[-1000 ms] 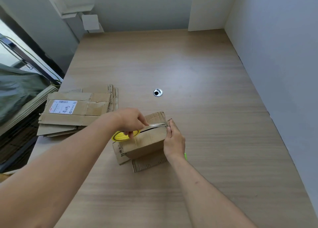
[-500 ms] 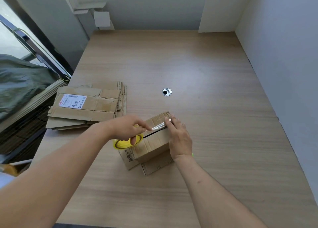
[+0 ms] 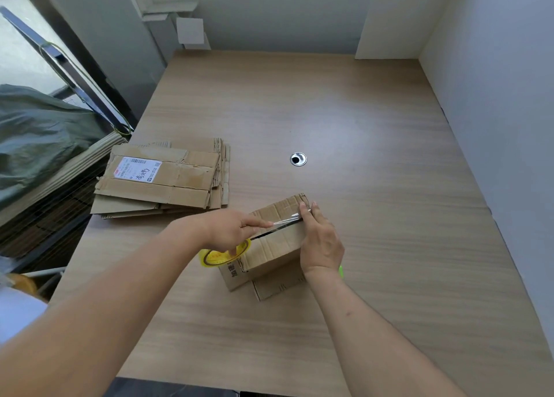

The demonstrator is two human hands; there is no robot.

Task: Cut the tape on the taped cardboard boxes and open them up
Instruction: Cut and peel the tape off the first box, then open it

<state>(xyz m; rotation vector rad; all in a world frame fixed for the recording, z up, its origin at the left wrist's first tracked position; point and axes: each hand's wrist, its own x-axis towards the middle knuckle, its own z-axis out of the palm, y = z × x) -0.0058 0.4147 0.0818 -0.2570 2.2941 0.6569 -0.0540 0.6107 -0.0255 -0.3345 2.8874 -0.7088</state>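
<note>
Cardboard box (image 3: 271, 240): sitting on the wooden surface (image 3: 374, 186), near its front middle, resting on flat cardboard pieces; clear tape (image 3: 284, 221) running along the top seam, a dark gap showing beside it
Left hand (image 3: 230, 231): pinching the tape strip at its near end, fingers curled, forefinger pointing along the seam
Right hand (image 3: 320, 243): lying against the box's right side, fingers fairly straight, fingertips (image 3: 304, 209) pressing the tape's far end
Yellow tape roll (image 3: 223, 255): lying under the left hand, beside the box
Stack of flattened boxes (image 3: 162, 180): lying at the left edge, labelled piece on top
Metal grommet (image 3: 298, 159): sitting behind the box
</note>
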